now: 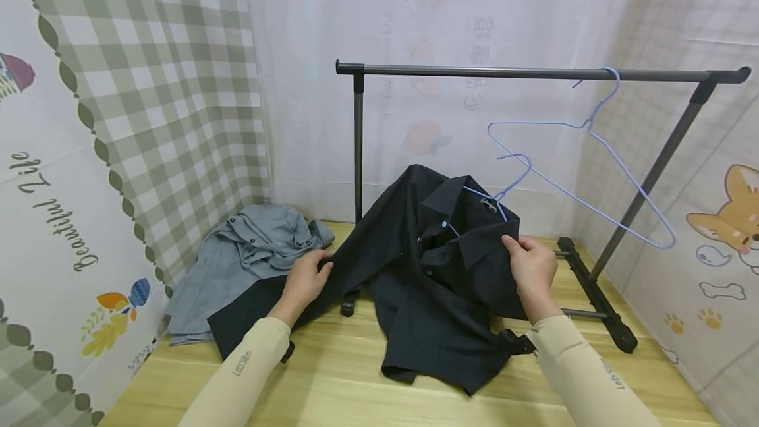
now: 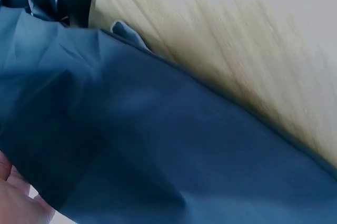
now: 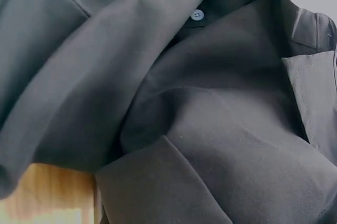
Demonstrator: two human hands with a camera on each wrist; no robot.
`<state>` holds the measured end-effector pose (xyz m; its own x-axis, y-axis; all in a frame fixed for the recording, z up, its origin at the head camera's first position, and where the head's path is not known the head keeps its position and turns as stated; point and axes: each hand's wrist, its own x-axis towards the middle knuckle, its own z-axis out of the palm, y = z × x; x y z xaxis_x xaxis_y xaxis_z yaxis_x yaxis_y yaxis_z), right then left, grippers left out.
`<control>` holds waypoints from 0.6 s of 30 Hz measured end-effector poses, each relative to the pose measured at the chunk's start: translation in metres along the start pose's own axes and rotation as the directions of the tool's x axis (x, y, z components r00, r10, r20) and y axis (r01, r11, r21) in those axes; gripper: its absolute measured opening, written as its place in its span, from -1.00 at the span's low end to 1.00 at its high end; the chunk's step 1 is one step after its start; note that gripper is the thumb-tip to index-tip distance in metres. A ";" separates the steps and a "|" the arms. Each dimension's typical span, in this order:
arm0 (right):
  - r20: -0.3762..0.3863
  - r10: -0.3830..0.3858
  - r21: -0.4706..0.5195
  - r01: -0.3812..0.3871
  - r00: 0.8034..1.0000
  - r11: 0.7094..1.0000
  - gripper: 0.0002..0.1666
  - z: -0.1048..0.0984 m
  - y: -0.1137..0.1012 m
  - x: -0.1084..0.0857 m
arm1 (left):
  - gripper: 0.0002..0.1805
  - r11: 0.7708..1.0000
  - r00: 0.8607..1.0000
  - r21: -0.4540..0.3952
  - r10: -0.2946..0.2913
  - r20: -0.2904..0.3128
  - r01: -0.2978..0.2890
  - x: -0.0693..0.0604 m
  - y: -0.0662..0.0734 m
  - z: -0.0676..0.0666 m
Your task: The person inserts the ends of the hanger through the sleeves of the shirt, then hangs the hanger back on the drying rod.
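A black button-up shirt [image 1: 450, 295] is held up in front of me with a blue wire hanger [image 1: 514, 183] in its collar opening. The hanger's hook sticks out above the neck, and most of its frame is hidden inside the cloth. My right hand [image 1: 530, 272] grips the shirt beside the collar, thumb on the outside. My left hand [image 1: 305, 282] pinches the upper edge of the sleeve, which stretches out to the left. The left wrist view shows the fingers [image 2: 21, 200] at the sleeve's edge. Cloth and a button [image 3: 197, 15] fill the right wrist view; the right hand is out of sight there.
A dark metal clothes rack [image 1: 445, 71] stands behind the shirt on the wooden table [image 1: 332, 381]. Another blue hanger [image 1: 584, 125] hangs from its bar at the right. A crumpled grey-blue garment [image 1: 237, 262] lies at the left, partly under the black sleeve.
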<state>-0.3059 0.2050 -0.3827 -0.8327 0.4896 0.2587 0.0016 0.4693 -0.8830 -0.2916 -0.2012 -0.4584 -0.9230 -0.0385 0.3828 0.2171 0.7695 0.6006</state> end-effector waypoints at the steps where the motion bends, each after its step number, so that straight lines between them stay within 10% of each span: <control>1: -0.003 -0.005 -0.004 0.005 1.000 1.000 -0.52 0.001 0.001 -0.001 | -0.75 1.000 1.000 0.001 0.004 -0.005 -0.004 0.000 0.001 0.000; 18: -0.062 0.147 0.075 -0.142 0.987 0.987 -0.45 -0.001 0.002 -0.003 | -0.65 0.987 0.985 0.084 0.144 -0.094 -0.136 -0.009 0.009 0.011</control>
<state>-0.3029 0.2057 -0.3845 -0.7875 0.5979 0.1500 0.0783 0.3384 -0.9377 -0.2848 -0.1868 -0.4637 -0.8480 0.0127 0.5298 0.3134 0.8182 0.4820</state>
